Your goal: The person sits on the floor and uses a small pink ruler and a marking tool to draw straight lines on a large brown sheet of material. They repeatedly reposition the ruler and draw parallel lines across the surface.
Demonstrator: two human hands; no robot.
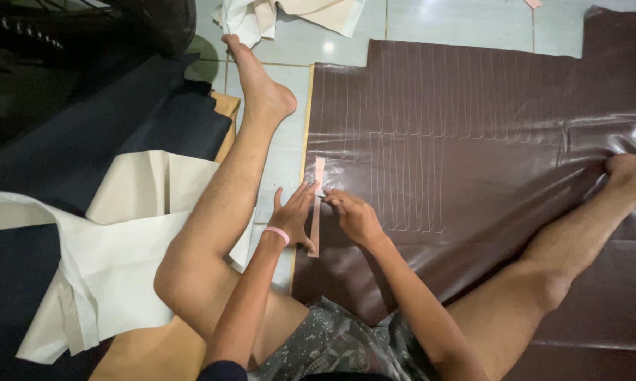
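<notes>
1. Down on the tiled floor, a person sits with both legs spread, a large sheet of dark brown leatherette lying between and under them.
2. A narrow pale template strip lies upright along the sheet's left edge, on the brown surface.
3. The left hand, a pink band on its wrist, lies flat with fingers spread and released, pressing on the strip from its left side.
4. The right hand sits just right of the strip, fingers curled and pinched at the strip's edge; it seems to grip a small marking tool, but that is too small to tell for sure.
5. Thin pale lines in parallel rows mark the brown sheet to the right of the hands, in two bands.
6. Left of the left leg, cream sheets overlap dark navy material.
7. More cream pieces lie at the top, beyond the left foot.
</notes>
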